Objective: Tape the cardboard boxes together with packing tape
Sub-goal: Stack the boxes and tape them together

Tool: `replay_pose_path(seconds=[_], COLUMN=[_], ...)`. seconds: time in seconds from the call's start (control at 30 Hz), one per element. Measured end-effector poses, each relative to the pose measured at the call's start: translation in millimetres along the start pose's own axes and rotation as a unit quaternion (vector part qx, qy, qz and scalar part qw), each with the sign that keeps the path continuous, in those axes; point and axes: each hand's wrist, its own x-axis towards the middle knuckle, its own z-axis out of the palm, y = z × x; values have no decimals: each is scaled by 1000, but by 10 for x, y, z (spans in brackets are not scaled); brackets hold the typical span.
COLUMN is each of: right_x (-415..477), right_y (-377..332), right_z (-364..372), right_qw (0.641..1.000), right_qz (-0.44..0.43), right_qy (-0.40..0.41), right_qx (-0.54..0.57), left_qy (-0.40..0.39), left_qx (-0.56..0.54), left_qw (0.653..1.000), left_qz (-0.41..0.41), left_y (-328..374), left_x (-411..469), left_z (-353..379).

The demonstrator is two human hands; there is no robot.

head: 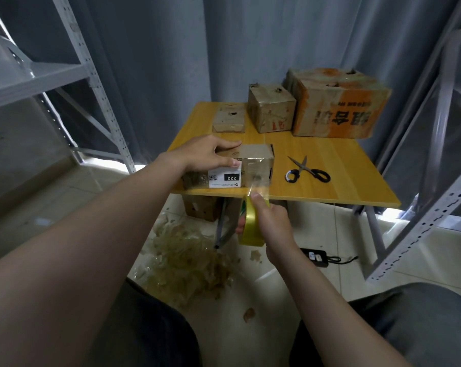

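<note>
Two small cardboard boxes stand side by side at the near edge of the yellow table (330, 181): a left box with a white "220" label (218, 178) and a right box (258, 165). My left hand (210, 154) lies on top of the left box, thumb down on its front face. My right hand (269, 221) grips a yellow roll of packing tape (249, 226) just below the table edge. A clear strip of tape (255, 185) runs from the roll up onto the right box's front.
Black-handled scissors (307, 172) lie right of the boxes. At the back stand a flat small box (229, 119), a cube box (270, 108) and a large orange-printed box (337, 104). Metal shelving (91, 75) flanks both sides. Tape scraps (192, 260) and a power strip (315, 256) lie on the floor.
</note>
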Motion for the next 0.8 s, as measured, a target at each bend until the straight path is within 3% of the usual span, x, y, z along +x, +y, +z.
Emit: replay_pose_path(seconds=[0.53, 0.8], right_x=[-217, -92], right_y=[-184, -292], right_z=[46, 51], right_qw=[995, 993], right_qz=[-86, -100], right_qy=[-39, -53], right_qx=[35, 45], left_qy=[-63, 91], left_qx=[-42, 22], left_qw=[996, 993], left_qz=[-50, -77], left_y=[65, -12], left_x=[33, 94], left_z=[-198, -81])
